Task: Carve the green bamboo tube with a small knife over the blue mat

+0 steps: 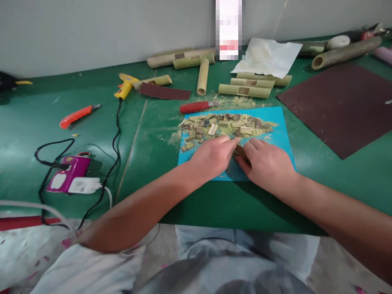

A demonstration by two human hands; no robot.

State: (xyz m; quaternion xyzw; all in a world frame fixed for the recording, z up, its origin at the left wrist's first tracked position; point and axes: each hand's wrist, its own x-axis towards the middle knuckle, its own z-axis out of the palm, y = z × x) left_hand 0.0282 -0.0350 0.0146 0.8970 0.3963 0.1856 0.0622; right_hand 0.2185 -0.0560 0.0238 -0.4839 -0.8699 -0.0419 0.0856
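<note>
Both my hands meet over the blue sheet point(283, 143), close in front of a heap of cut bamboo chips and shavings point(226, 124). My left hand point(214, 154) is closed, with what looks like the pale end of a bamboo piece point(223, 134) just above its fingers. My right hand point(269, 161) has its fingers curled round a small brown piece point(241, 152), mostly hidden; whether it is bamboo or sandpaper I cannot tell. Beyond the heap lies a red-handled knife point(196, 107).
Notched bamboo tubes point(245, 90) lie behind the sheet, some under white paper point(266, 57). Brown sandpaper point(339, 110) covers the right. At left are a yellow glue gun point(125, 86), an orange cutter point(78, 116), and a purple power strip point(70, 171) with trailing cords.
</note>
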